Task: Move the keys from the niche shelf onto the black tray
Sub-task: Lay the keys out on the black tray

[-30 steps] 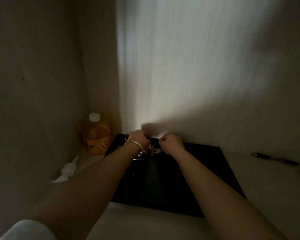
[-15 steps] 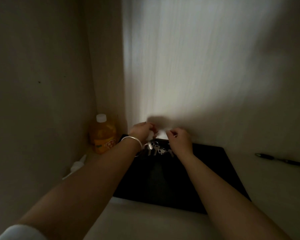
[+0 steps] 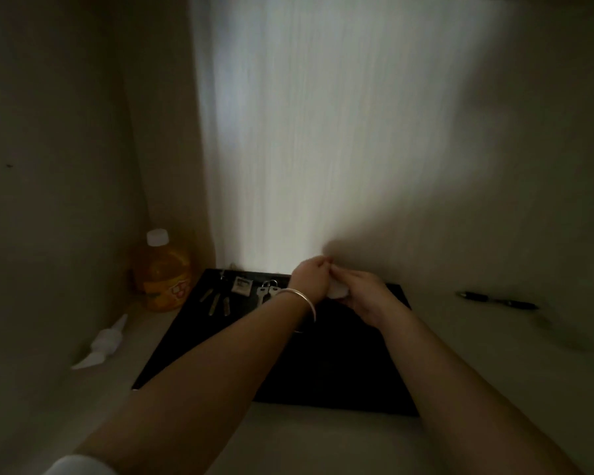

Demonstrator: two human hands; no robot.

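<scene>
Keys [image 3: 267, 293] already lie on the black tray [image 3: 323, 371], toward its far left: a pair on a ring just left of our left wrist, and three loose blades [image 3: 216, 302] fanned out further left, with a small pale tag [image 3: 242, 285] between the two groups. We judge them light, stiff and slick metal, apt to slide on the smooth tray and to jingle apart if lifted by one blade; the ring (or the bow end of a loose key) is the sure place to pinch.

Our left hand [image 3: 307, 277] and right hand [image 3: 362, 292] meet over the far edge of the tray, fingers curled in close together around something small and pale [image 3: 336, 291]. Blur and dim light keep us from telling what it is, or which hand truly grips it. A silver bangle [image 3: 297, 298] sits on the left wrist.

Outward from there, the tray rests on the pale niche shelf [image 3: 323, 443]. An orange bottle [image 3: 162, 272] with a white cap stands in the left corner, just beside the tray, a white nozzle piece [image 3: 100, 344] lies near the left wall, and a dark pen [image 3: 498, 299] lies well apart to the right. We judge the task nearly done.
</scene>
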